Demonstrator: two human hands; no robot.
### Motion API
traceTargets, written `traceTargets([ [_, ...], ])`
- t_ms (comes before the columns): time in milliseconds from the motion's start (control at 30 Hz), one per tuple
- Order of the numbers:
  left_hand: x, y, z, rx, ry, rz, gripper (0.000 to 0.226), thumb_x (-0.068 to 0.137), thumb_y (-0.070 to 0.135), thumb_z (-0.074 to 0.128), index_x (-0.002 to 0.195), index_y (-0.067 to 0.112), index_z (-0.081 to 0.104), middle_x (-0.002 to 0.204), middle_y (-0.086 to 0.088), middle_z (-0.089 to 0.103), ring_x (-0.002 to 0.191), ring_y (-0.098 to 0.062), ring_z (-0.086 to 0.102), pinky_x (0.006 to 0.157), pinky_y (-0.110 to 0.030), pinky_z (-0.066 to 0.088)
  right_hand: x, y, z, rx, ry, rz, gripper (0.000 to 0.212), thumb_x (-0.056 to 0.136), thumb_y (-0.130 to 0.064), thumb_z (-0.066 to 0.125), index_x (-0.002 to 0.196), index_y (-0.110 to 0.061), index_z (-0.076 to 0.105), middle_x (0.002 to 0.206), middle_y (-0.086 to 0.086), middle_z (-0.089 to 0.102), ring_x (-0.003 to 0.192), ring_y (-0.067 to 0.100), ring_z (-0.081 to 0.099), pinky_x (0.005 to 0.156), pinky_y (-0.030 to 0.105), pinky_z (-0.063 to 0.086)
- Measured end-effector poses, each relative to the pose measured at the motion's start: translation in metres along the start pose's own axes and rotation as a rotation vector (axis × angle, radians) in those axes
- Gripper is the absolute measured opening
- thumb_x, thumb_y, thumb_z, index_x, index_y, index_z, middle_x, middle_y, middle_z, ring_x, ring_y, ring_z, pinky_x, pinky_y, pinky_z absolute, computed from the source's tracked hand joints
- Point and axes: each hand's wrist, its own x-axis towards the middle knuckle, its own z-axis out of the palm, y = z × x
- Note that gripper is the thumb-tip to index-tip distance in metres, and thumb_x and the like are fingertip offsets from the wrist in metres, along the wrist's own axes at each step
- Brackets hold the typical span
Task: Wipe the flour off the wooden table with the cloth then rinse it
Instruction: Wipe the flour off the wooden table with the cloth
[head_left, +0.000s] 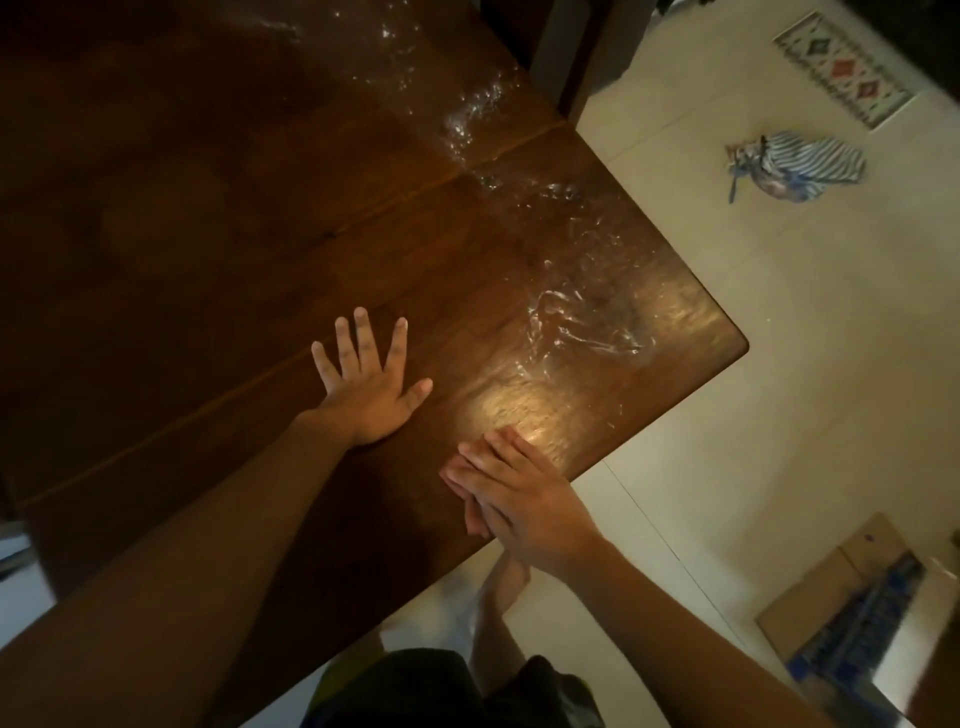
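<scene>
The left hand lies flat on the table, fingers spread, holding nothing. The right hand, fingers straight and empty, is at the table's near edge, near glistening smears (flour or water, I cannot tell). A striped cloth lies on the floor, well off the table.

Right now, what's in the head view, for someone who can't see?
A left hand lies flat, fingers spread, on a dark wooden table; the right hand is at its near edge. Whitish streaks smear the corner; striped fabric lies on the floor.
</scene>
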Motion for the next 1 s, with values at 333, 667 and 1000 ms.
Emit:
traceTargets([
  [333, -0.004, 0.001, -0.003, 0.012, -0.005, 0.017, 0.086, 0.091, 0.075, 0.012, 0.145, 0.03, -0.038, 0.147, -0.019, -0.048, 0.138, -0.043, -0.039, 0.11, -0.068, -0.014, -0.018, 0.037, -0.03, 0.136, 0.29, 0.199, 0.036, 0.107, -0.019, 0.042, 0.136, -0.01, 0.063, 0.139, 0.008, 0.062, 0.146, -0.006, 0.026, 0.125, 0.025, 0.014],
  [667, -0.005, 0.001, -0.002, 0.0, -0.01, 0.016, 0.086, 0.091, 0.075, 0.013, 0.146, 0.032, -0.036, 0.149, -0.016, -0.047, 0.138, -0.041, -0.039, 0.111, -0.067, -0.015, 0.005, 0.072, -0.045, 0.059, 0.316, 0.476, 0.042, 0.101, -0.023, 0.045, 0.141, -0.028, 0.058, 0.148, -0.008, 0.05, 0.145, 0.018, 0.033, 0.126, 0.046, 0.011],
  [1000, -0.005, 0.002, -0.006, -0.038, -0.02, 0.003, 0.086, 0.093, 0.074, 0.022, 0.147, 0.036, -0.034, 0.15, -0.013, -0.047, 0.139, -0.039, -0.04, 0.111, -0.065, -0.017, -0.007, 0.093, -0.061, 0.205, 0.316, 0.281, 0.04, 0.102, -0.011, 0.05, 0.139, -0.021, 0.059, 0.14, 0.005, 0.057, 0.127, 0.005, 0.05, 0.117, 0.023, 0.032],
])
